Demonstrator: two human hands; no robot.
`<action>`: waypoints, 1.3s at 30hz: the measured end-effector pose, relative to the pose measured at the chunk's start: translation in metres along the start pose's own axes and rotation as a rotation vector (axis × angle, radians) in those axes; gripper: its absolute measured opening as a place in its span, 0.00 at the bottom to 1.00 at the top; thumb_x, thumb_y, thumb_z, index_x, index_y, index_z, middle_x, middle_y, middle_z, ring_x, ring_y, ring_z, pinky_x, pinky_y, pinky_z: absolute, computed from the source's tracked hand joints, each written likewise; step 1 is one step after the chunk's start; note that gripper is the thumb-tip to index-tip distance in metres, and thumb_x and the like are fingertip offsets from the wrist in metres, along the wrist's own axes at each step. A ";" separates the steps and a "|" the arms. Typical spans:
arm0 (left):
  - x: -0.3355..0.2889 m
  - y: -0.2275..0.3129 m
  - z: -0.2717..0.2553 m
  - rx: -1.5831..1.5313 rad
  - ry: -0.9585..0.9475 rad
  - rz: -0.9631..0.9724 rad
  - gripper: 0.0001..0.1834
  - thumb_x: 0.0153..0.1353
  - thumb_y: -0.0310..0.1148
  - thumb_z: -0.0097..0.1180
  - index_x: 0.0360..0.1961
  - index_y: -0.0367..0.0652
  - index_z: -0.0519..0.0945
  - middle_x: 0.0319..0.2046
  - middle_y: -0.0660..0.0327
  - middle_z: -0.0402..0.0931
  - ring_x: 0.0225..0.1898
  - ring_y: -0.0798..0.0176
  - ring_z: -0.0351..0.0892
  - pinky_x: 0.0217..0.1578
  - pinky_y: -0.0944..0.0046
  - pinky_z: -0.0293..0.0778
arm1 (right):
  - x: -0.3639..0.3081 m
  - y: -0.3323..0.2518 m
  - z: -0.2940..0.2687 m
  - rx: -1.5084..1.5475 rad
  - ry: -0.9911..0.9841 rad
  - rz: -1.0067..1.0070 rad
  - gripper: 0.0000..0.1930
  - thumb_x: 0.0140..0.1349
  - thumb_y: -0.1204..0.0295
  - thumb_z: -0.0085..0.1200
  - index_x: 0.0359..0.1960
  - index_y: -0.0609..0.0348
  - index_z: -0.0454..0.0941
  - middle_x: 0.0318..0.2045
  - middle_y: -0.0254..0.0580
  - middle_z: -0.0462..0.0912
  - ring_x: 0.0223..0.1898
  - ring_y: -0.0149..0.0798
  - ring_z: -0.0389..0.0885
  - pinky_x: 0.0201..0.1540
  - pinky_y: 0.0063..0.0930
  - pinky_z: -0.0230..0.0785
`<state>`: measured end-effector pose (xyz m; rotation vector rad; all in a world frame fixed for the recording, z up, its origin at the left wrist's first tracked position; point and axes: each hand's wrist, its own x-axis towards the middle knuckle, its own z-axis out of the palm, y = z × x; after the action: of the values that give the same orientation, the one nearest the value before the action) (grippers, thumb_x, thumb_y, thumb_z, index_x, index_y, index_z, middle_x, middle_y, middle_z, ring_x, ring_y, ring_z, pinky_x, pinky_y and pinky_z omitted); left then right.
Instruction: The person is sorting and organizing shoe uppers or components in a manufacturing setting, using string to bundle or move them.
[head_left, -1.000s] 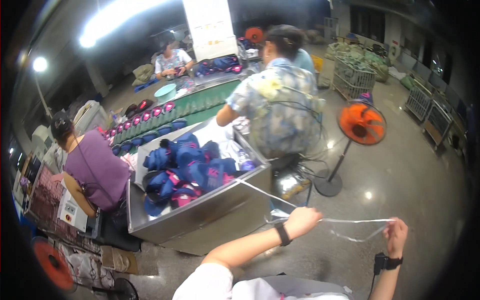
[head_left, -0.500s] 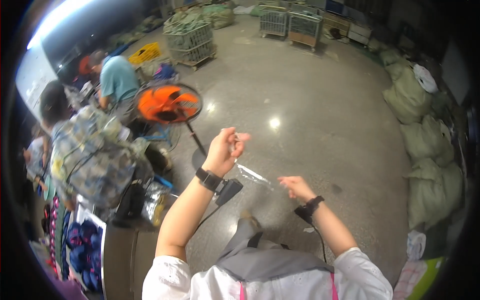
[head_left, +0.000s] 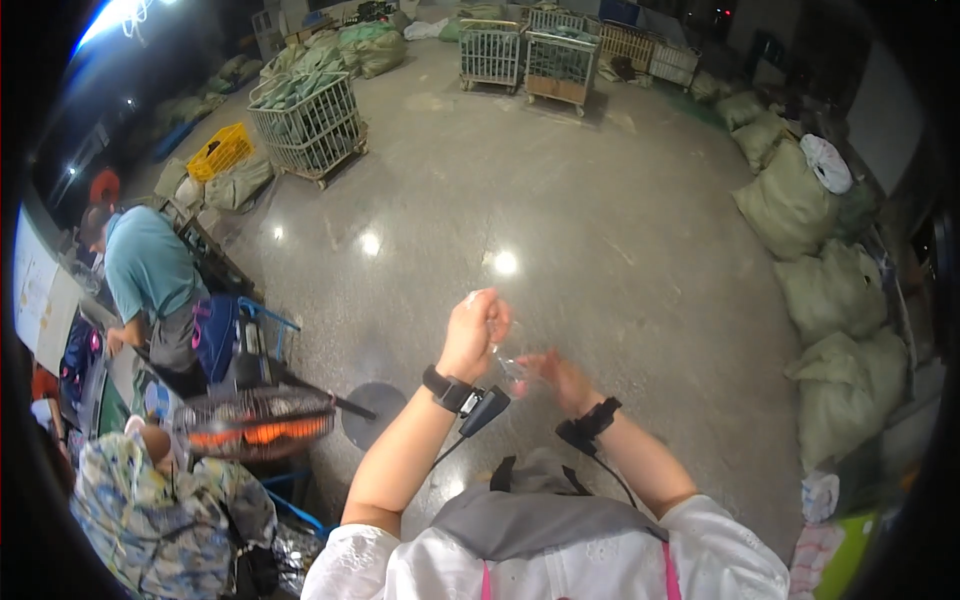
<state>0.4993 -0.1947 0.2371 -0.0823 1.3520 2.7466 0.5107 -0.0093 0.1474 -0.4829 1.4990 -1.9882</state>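
Observation:
My left hand [head_left: 478,335] is raised in front of me with its fingers curled closed. From it hangs a thin, shiny piece of clear plastic film [head_left: 510,368], crumpled and hard to make out. My right hand [head_left: 566,381] is just to its right and a little lower, its fingertips close to the film. Motion smears those fingers, so whether they touch or grip it is unclear. Each wrist wears a black band with a small dark device and a cable. Both hands are in the air above the grey floor.
To the left are an orange-bladed fan [head_left: 255,423], a person in camouflage [head_left: 165,510] and a person in a teal shirt [head_left: 155,255]. Stuffed green sacks [head_left: 845,390] line the right side. Wheeled cages [head_left: 310,125] and a yellow crate [head_left: 220,150] stand farther off.
My view has swung rightward, so the fan and people appear farther left and lower. My hands have come closer together, and the film that stretched between them now looks bunched.

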 end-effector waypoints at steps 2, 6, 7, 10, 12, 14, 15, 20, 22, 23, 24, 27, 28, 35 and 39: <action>0.056 0.007 -0.030 0.033 0.196 0.173 0.14 0.62 0.35 0.43 0.19 0.45 0.64 0.17 0.60 0.69 0.14 0.70 0.60 0.17 0.72 0.57 | 0.036 0.018 -0.041 0.156 0.224 0.189 0.31 0.61 0.44 0.34 0.47 0.62 0.69 0.29 0.35 0.73 0.30 0.30 0.72 0.39 0.27 0.69; 0.152 0.021 -0.105 0.177 0.488 0.238 0.13 0.61 0.37 0.44 0.19 0.47 0.66 0.21 0.63 0.72 0.17 0.75 0.62 0.16 0.74 0.56 | 0.124 0.011 -0.118 -0.041 0.178 0.205 0.19 0.64 0.58 0.42 0.38 0.65 0.72 0.18 0.27 0.66 0.20 0.23 0.64 0.28 0.17 0.63; 0.173 0.023 -0.119 0.178 0.502 0.239 0.14 0.61 0.40 0.44 0.23 0.43 0.71 0.21 0.63 0.73 0.18 0.73 0.65 0.17 0.74 0.59 | 0.148 0.003 -0.130 -0.102 0.219 0.192 0.13 0.63 0.65 0.44 0.33 0.64 0.75 0.17 0.26 0.67 0.19 0.21 0.64 0.24 0.15 0.60; 0.241 0.020 -0.173 0.570 0.627 0.049 0.15 0.60 0.41 0.47 0.33 0.38 0.74 0.23 0.63 0.73 0.20 0.73 0.69 0.17 0.73 0.62 | 0.240 -0.020 -0.168 -0.397 0.326 0.156 0.12 0.62 0.67 0.45 0.29 0.61 0.77 0.17 0.26 0.69 0.19 0.21 0.64 0.24 0.16 0.61; 0.267 0.014 -0.230 1.370 0.830 0.156 0.22 0.54 0.41 0.54 0.41 0.31 0.70 0.41 0.49 0.68 0.30 0.54 0.76 0.26 0.62 0.73 | 0.304 -0.033 -0.178 -0.475 0.260 0.103 0.10 0.60 0.68 0.47 0.27 0.60 0.77 0.17 0.29 0.72 0.20 0.23 0.66 0.23 0.20 0.62; 0.297 0.038 -0.210 1.489 0.758 0.229 0.24 0.47 0.35 0.59 0.44 0.36 0.69 0.42 0.46 0.68 0.43 0.42 0.71 0.39 0.54 0.71 | 0.367 -0.058 -0.197 -0.894 0.091 0.039 0.10 0.57 0.67 0.49 0.28 0.60 0.77 0.18 0.37 0.75 0.20 0.33 0.72 0.25 0.28 0.65; 0.310 0.048 -0.216 1.421 0.616 0.109 0.25 0.46 0.35 0.60 0.46 0.39 0.70 0.44 0.48 0.68 0.43 0.45 0.72 0.41 0.55 0.71 | 0.403 -0.060 -0.194 -0.979 -0.036 0.008 0.10 0.56 0.66 0.50 0.28 0.59 0.77 0.19 0.41 0.76 0.21 0.34 0.73 0.26 0.29 0.65; 0.356 0.077 -0.209 1.482 0.240 0.181 0.21 0.53 0.39 0.56 0.47 0.40 0.71 0.43 0.52 0.72 0.47 0.51 0.69 0.45 0.59 0.67 | 0.547 -0.063 -0.137 -0.976 -0.473 -0.121 0.10 0.56 0.65 0.51 0.29 0.58 0.78 0.21 0.44 0.78 0.23 0.36 0.75 0.28 0.29 0.65; 0.374 0.093 -0.239 1.069 0.427 -0.015 0.17 0.59 0.39 0.49 0.45 0.40 0.73 0.29 0.53 0.78 0.33 0.55 0.77 0.36 0.60 0.71 | 0.612 -0.061 -0.120 -0.936 -0.563 -0.177 0.10 0.56 0.66 0.50 0.30 0.59 0.78 0.22 0.43 0.78 0.23 0.35 0.75 0.27 0.29 0.65; 0.379 0.103 -0.268 1.039 0.508 -0.086 0.15 0.61 0.40 0.47 0.40 0.41 0.76 0.22 0.54 0.77 0.23 0.57 0.77 0.29 0.61 0.71 | 0.643 -0.060 -0.108 -0.877 -0.603 -0.137 0.09 0.57 0.67 0.49 0.32 0.58 0.78 0.23 0.43 0.79 0.24 0.33 0.75 0.28 0.28 0.65; 0.386 0.107 -0.295 1.031 0.594 0.077 0.13 0.61 0.38 0.47 0.33 0.39 0.77 0.17 0.61 0.73 0.18 0.68 0.69 0.23 0.68 0.67 | 0.674 -0.058 -0.097 -0.820 -0.641 -0.090 0.08 0.57 0.69 0.49 0.34 0.58 0.77 0.24 0.42 0.79 0.25 0.31 0.75 0.28 0.26 0.65; 0.408 0.140 -0.371 0.936 0.717 -0.113 0.14 0.61 0.40 0.48 0.33 0.39 0.78 0.17 0.62 0.73 0.20 0.68 0.71 0.23 0.67 0.67 | 0.773 -0.047 -0.095 -0.642 -0.985 -0.069 0.09 0.57 0.71 0.47 0.39 0.58 0.75 0.23 0.39 0.76 0.25 0.36 0.73 0.29 0.28 0.64; 0.422 0.150 -0.393 0.853 0.756 -0.110 0.15 0.61 0.41 0.47 0.33 0.40 0.78 0.17 0.61 0.74 0.21 0.66 0.73 0.24 0.66 0.68 | 0.805 -0.043 -0.095 -0.574 -1.175 -0.097 0.10 0.57 0.72 0.47 0.39 0.57 0.76 0.23 0.36 0.76 0.25 0.33 0.72 0.29 0.26 0.64; 0.560 0.308 -0.434 0.674 -0.078 -0.206 0.14 0.63 0.39 0.45 0.33 0.37 0.75 0.23 0.67 0.70 0.29 0.75 0.68 0.32 0.72 0.66 | 0.999 -0.053 -0.048 -0.551 -0.363 0.355 0.18 0.62 0.59 0.45 0.36 0.63 0.79 0.25 0.37 0.76 0.28 0.33 0.71 0.33 0.26 0.63; 0.625 0.347 -0.540 0.502 0.209 -0.181 0.12 0.63 0.37 0.43 0.29 0.39 0.73 0.21 0.67 0.69 0.24 0.72 0.68 0.26 0.71 0.65 | 1.117 -0.049 -0.019 0.839 -0.987 0.508 0.17 0.60 0.61 0.48 0.31 0.64 0.80 0.22 0.34 0.74 0.24 0.31 0.69 0.31 0.24 0.61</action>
<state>-0.1484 -0.8040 0.1300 -0.4419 1.9350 2.2266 -0.3577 -0.7138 0.1168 -0.5118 0.1125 -1.4088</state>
